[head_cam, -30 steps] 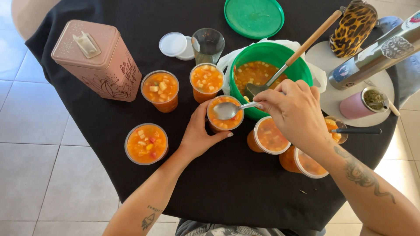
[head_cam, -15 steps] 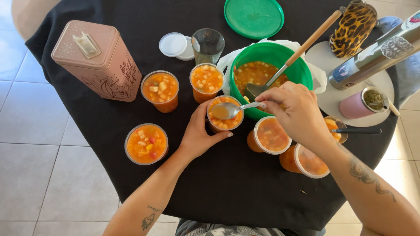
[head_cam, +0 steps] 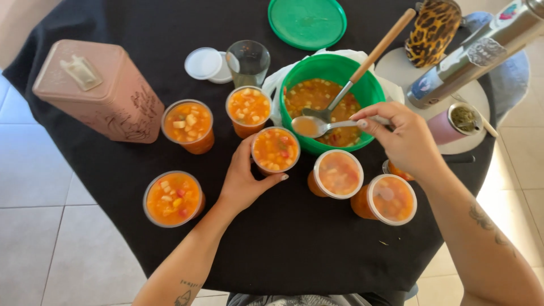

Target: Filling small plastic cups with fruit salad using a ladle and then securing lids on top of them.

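In the head view, an open cup of orange soup is gripped around its side by the left hand, just beside the green bowl, while a metal spoon is pinched in the right hand over the bowl's near rim. Bare black tablecloth is left between the cups and the near table edge. A further cup is mostly hidden behind the right wrist, and its state cannot be made out.
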